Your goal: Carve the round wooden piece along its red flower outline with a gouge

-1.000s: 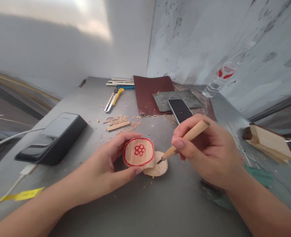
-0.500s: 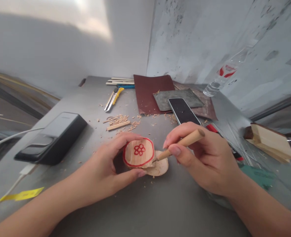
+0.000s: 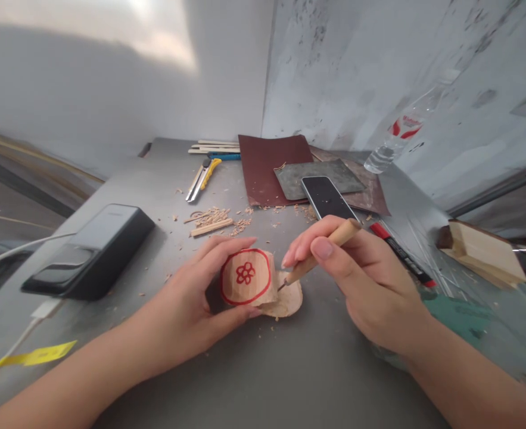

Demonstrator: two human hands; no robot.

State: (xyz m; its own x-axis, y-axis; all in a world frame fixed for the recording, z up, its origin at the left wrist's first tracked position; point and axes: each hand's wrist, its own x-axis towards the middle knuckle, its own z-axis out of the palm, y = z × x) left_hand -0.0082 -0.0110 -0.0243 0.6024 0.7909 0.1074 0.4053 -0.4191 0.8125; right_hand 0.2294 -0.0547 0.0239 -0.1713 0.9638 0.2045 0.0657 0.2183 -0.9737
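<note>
My left hand (image 3: 191,298) is closed around a small wooden block (image 3: 258,295), its thumb along the near side and its fingers over the far side. A red outline and a red flower mark the block's upper face. On the right, a lower rounded wooden part (image 3: 289,302) extends from under the raised part; whether it is one piece with it I cannot tell. My right hand (image 3: 356,280) grips a carving tool (image 3: 310,263) by its wooden handle. The tool's thin metal tip meets the wood where the raised part drops to the lower part.
Behind the block lie wood shavings (image 3: 218,217), a utility knife (image 3: 202,179), brown sandpaper (image 3: 267,167) and a phone (image 3: 327,199). A black device (image 3: 93,250) with a cable stands left. To the right are a red-and-black marker (image 3: 403,255), a wooden block (image 3: 486,253) and a water bottle (image 3: 401,131).
My right hand has shifted slightly left and up, and the tool's tip sits a little higher. The block has turned slightly in my left hand. More of the marker shows.
</note>
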